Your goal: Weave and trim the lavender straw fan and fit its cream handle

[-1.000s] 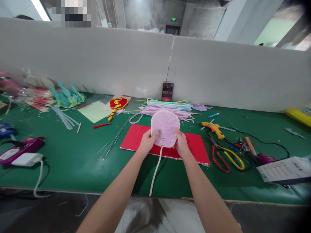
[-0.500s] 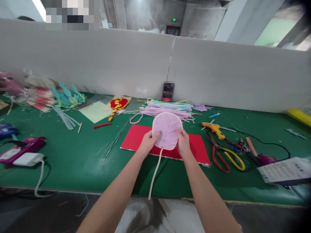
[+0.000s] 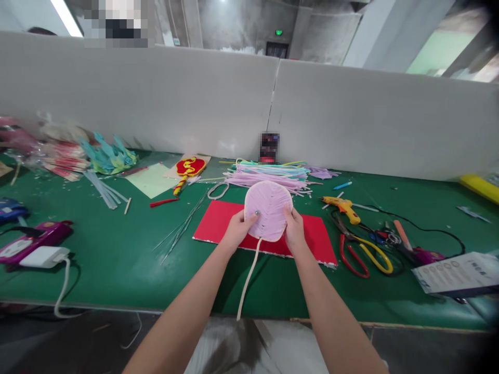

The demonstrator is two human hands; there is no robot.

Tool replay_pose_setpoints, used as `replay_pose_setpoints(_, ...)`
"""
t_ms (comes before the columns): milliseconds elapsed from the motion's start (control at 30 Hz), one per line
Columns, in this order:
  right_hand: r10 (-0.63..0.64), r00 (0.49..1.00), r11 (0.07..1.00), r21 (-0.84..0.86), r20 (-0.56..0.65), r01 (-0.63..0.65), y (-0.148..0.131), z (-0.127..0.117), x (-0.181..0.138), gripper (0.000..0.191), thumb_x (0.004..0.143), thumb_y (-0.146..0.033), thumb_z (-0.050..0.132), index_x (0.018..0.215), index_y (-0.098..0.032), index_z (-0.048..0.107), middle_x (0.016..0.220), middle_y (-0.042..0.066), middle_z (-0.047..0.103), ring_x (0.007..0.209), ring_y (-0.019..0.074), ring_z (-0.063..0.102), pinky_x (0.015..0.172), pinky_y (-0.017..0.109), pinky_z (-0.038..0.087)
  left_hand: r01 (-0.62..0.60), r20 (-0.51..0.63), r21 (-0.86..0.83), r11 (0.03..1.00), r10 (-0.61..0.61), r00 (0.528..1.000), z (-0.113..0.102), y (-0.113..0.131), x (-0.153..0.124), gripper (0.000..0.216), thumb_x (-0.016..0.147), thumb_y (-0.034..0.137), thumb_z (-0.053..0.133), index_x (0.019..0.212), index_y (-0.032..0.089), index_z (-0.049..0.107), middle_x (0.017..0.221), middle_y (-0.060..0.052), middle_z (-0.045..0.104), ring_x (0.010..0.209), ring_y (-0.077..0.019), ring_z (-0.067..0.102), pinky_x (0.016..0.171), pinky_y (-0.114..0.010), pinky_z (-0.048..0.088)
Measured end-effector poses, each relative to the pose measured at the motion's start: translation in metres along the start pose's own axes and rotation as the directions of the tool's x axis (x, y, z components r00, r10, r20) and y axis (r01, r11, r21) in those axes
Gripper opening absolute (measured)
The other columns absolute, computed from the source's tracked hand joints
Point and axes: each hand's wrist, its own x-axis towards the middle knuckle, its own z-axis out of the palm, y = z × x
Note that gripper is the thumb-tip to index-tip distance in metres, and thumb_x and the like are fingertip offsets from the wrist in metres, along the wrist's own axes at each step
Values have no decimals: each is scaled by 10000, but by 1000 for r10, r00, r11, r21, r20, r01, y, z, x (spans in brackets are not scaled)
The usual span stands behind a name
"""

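Both of my hands hold up a round pink woven fan [image 3: 268, 208] above the table. My left hand [image 3: 238, 231] grips its lower left edge, thumb pressed on the face. Closed on the lower right edge is my right hand [image 3: 294, 231]. A long pale handle cord [image 3: 248, 277] hangs down from the bottom of the fan toward the table's front edge. Under the fan lies a red sheet [image 3: 230, 223] on the green table [image 3: 117, 254].
A pile of pastel strips [image 3: 268, 172] lies behind the fan. A yellow glue gun [image 3: 343, 205], red-and-yellow scissors [image 3: 364, 254] and cables sit to the right, with a printed leaflet [image 3: 456, 271]. Thin wires [image 3: 181, 228], a red-and-yellow ornament [image 3: 189, 167], teal paper shapes [image 3: 109, 155] and a purple device [image 3: 29, 244] lie left.
The fan has shifted slightly right and lower between my hands. My grip stays the same.
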Motion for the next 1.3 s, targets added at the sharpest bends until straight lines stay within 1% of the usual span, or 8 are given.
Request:
replay_pose_setpoints(133, 58, 998, 996, 65, -16, -57, 0, 1, 2, 361, 674, -428, 668, 926, -169, 671, 931, 51, 714, 855, 220, 648, 777, 365, 505, -22, 15, 21, 1000, 22, 1000, 1, -1, 0, 438, 636, 469, 672, 914, 131, 679, 879, -73, 704, 876, -254, 611, 762, -343, 476)
replay_pose_setpoints(300, 123, 992, 985, 128, -36, -117, -5, 2, 2, 340, 675, -416, 676, 909, -169, 676, 894, 46, 723, 859, 220, 657, 782, 360, 522, -76, -40, 16, 997, 76, 996, 0, -2, 4, 474, 738, 524, 535, 998, 147, 654, 903, -61, 693, 924, -228, 595, 798, -316, 467)
replay_pose_setpoints(500, 170, 985, 976, 144, -29, -164, -5, 3, 1, 341, 660, -410, 692, 892, -160, 680, 876, 54, 725, 845, 224, 663, 783, 363, 527, -240, -59, 181, 954, 254, 966, -1, 5, 0, 412, 773, 398, 553, 1112, 170, 607, 1052, -64, 662, 950, -213, 592, 807, -301, 469)
replay_pose_setpoints(633, 175, 983, 976, 141, -46, -167, -5, 2, 2, 327, 652, -402, 700, 867, -156, 681, 855, 51, 727, 832, 222, 664, 768, 354, 530, -269, -53, 219, 938, 287, 956, 0, 7, -3, 380, 789, 374, 539, 1093, 162, 621, 1057, -67, 664, 974, -222, 588, 825, -310, 465)
replay_pose_setpoints(833, 160, 986, 979, 134, -40, -153, -4, 2, 3, 319, 663, -395, 695, 887, -167, 680, 886, 41, 724, 849, 212, 659, 782, 341, 521, -167, -75, 94, 982, 174, 982, -1, 2, 1, 412, 740, 398, 591, 1077, 164, 621, 1016, -61, 674, 914, -219, 602, 769, -306, 479)
replay_pose_setpoints(1000, 141, 990, 982, 124, -3, -139, -4, 3, 0, 320, 681, -408, 679, 903, -176, 679, 895, 33, 722, 850, 207, 656, 795, 343, 511, -67, -31, -94, 993, 64, 997, 1, 2, 3, 437, 688, 396, 644, 1049, 151, 628, 1048, -77, 665, 1001, -239, 576, 854, -327, 444)
replay_pose_setpoints(1167, 129, 991, 986, 100, 47, -133, -4, 3, -2, 342, 664, -414, 689, 905, -172, 679, 890, 41, 723, 828, 221, 658, 771, 363, 514, 22, -82, -132, 991, -33, 996, 2, 4, 1, 428, 657, 440, 658, 963, 141, 659, 1017, -89, 679, 1002, -265, 577, 847, -358, 446)
replay_pose_setpoints(1300, 127, 990, 988, 80, 55, -131, -4, 3, -2, 346, 651, -415, 697, 893, -168, 684, 873, 43, 725, 815, 223, 659, 759, 366, 515, 32, -94, -121, 992, -44, 995, 2, 3, 1, 429, 673, 450, 641, 969, 140, 656, 1032, -91, 674, 1001, -264, 579, 845, -360, 444)
